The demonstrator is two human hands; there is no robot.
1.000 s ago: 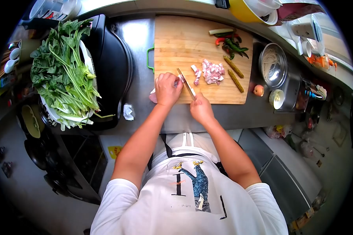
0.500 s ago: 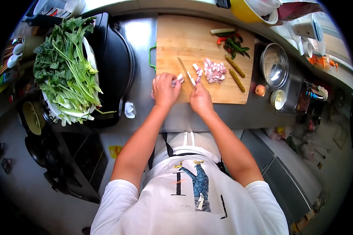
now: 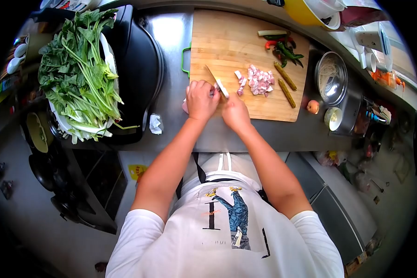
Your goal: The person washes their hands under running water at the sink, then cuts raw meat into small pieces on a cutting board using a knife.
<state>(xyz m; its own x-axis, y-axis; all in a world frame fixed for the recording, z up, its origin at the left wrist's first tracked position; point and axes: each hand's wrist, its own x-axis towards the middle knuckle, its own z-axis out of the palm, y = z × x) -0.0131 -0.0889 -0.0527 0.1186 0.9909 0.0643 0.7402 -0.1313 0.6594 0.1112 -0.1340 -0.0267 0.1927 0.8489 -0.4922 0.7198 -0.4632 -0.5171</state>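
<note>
My right hand (image 3: 236,113) is closed round the handle of a kitchen knife (image 3: 221,87), its blade slanting up and left across the cutting board (image 3: 227,46). My left hand (image 3: 202,100) is curled down over a piece of pale pink meat (image 3: 185,106), most of it hidden under the palm and fingers. The blade stands right beside the left fingertips. To the right of the knife lie a few cut cubes (image 3: 240,83) and a larger heap of diced meat (image 3: 261,81).
Red and green chilies (image 3: 285,52) and brownish-green pickle-like pieces (image 3: 286,92) lie on the board's right. Beyond are a metal bowl (image 3: 331,78), an onion-like bulb (image 3: 312,107) and a small cup (image 3: 333,118). Leafy greens (image 3: 74,69) and crumpled white paper (image 3: 155,124) are at left.
The knife has moved left, from beside the loose cubes to against my left fingers. My left hand stays on the meat. The whole view has shifted slightly.
</note>
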